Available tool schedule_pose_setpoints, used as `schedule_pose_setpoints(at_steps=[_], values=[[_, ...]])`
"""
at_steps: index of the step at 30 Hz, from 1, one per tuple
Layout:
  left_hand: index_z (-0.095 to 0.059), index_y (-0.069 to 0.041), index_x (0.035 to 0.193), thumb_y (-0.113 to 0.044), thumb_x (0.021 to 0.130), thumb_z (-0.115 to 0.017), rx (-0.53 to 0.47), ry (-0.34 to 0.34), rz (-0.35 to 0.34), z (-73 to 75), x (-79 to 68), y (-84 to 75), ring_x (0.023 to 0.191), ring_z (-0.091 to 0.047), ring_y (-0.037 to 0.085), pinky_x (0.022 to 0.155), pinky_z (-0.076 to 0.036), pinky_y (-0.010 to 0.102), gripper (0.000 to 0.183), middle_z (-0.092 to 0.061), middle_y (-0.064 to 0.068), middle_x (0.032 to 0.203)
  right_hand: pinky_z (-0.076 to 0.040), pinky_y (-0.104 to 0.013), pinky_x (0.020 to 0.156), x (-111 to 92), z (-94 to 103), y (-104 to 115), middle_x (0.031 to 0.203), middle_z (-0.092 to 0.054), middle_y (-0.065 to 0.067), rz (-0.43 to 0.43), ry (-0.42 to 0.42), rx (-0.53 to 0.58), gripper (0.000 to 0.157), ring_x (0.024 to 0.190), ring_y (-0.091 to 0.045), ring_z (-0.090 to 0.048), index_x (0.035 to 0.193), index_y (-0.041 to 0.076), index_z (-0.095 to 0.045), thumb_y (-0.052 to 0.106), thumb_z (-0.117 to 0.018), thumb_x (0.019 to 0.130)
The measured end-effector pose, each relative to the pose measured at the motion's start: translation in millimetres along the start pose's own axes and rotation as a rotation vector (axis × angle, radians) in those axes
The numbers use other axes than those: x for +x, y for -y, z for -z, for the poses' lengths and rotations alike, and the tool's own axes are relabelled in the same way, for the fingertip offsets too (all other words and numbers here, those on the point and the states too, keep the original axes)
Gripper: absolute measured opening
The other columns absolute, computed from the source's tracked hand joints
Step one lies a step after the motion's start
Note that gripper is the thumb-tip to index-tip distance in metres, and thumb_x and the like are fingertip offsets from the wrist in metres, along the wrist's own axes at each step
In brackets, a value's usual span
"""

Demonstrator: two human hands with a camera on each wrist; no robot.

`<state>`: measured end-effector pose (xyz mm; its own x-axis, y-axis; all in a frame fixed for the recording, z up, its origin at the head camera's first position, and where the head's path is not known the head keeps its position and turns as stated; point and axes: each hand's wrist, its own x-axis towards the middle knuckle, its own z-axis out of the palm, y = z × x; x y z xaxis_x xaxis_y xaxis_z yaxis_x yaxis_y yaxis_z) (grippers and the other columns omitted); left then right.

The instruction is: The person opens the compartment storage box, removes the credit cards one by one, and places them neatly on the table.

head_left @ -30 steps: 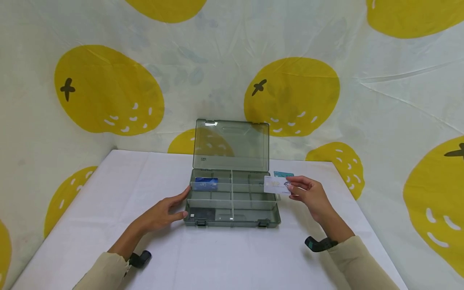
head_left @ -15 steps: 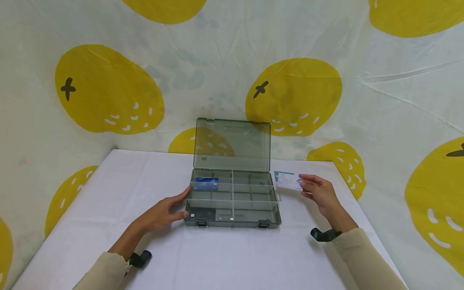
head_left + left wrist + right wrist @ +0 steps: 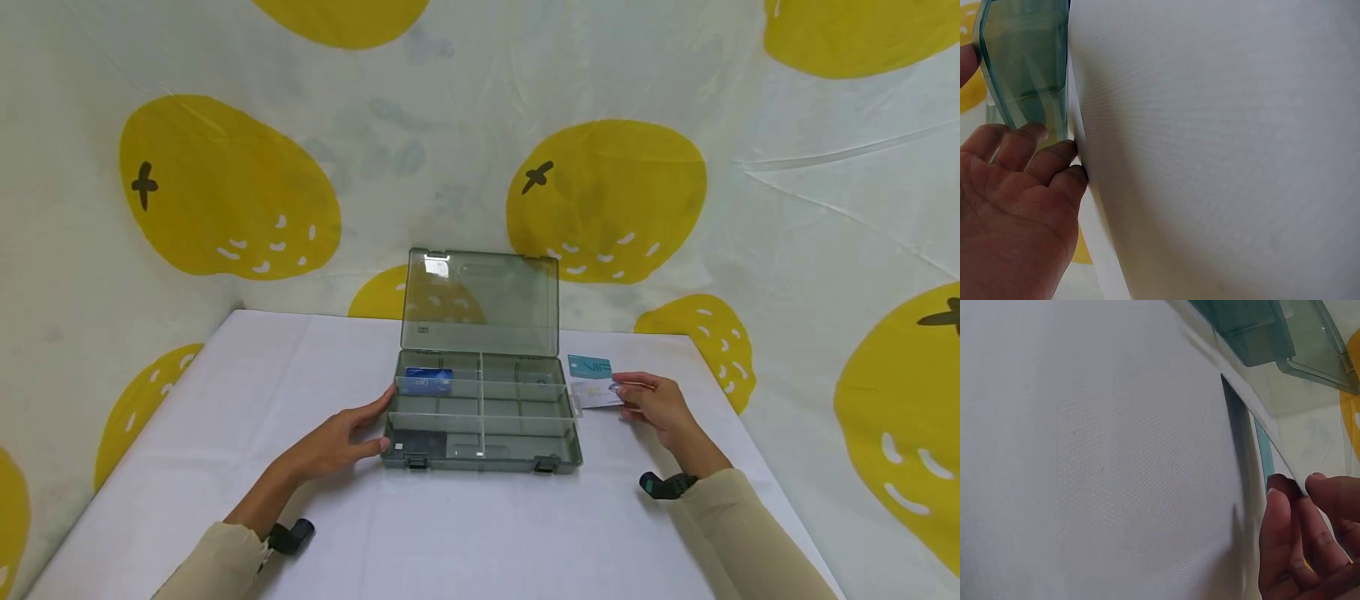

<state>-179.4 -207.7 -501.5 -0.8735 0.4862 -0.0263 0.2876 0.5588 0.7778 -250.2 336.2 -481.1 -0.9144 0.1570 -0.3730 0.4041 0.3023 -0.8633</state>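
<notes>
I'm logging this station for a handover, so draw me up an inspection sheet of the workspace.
Surface: table covered in white cloth.
Job's things: translucent grey-green plastic box, hinged lid open; rectangular blue card in its rear-left compartment, rectangular black card in its front-left one; rectangular teal card right of the box; rectangular white card in front of the teal card.
Clutter: nothing seen.
Hands: left hand touches the box's left side; right hand pinches the white card; a black device on each wrist.
Cables: nothing seen.
Surroundings: pale fabric backdrop printed with large yellow fruit shapes.
</notes>
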Motion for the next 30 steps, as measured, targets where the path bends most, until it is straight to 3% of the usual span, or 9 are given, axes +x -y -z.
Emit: schedule_pose_setpoints(at_steps=[7,15,23,30], values=[[-0.020,-0.012,0.171,-0.031,0.103,-0.071,-0.004,0.003,0.004,0.1,0.0,0.1,0.162,-0.026,0.042,0.128,-0.024,0.066,0.087,-0.022,0.012,0.177,-0.064,-0.026,0.079,-3,-0.4,0,0.144,-0.066,-0.020,0.017,-0.018,-0.086,0.043,0.094,-0.020,-0.069,0.146,0.008,-0.063,0.018,-0.068,0.105],[-0.020,-0.012,0.171,-0.032,0.103,-0.071,-0.003,0.005,0.012,-0.3,0.3,-1.0,0.162,-0.025,0.041,0.129,-0.024,0.065,0.087,-0.022,0.011,0.177,-0.064,-0.027,0.084,-8,-0.5,-2,0.140,-0.068,-0.021,0.041,-0.090,-0.215,0.039,0.106,-0.029,-0.069,0.143,0.008,-0.065,0.019,-0.065,0.106],[-0.020,-0.012,0.171,-0.033,0.103,-0.071,0.004,0.004,0.004,0.8,-0.4,-0.1,0.162,-0.026,0.042,0.128,-0.025,0.066,0.087,-0.022,0.012,0.177,-0.064,-0.035,0.094,-26,-13.3,19,0.143,-0.068,-0.017,0.144,-0.135,-0.188,0.036,0.123,-0.036,-0.064,0.140,0.010,-0.067,0.017,-0.064,0.106],[-0.019,-0.012,0.171,-0.034,0.103,-0.071,0.006,0.008,0.006,0.4,0.6,1.3,0.162,-0.026,0.041,0.128,-0.025,0.065,0.087,-0.021,0.011,0.177,-0.065,-0.027,0.087,-44,-36.5,42,0.142,-0.068,-0.020,0.283,-0.083,-0.175,0.032,0.122,-0.039,-0.069,0.137,0.009,-0.070,0.016,-0.066,0.106]])
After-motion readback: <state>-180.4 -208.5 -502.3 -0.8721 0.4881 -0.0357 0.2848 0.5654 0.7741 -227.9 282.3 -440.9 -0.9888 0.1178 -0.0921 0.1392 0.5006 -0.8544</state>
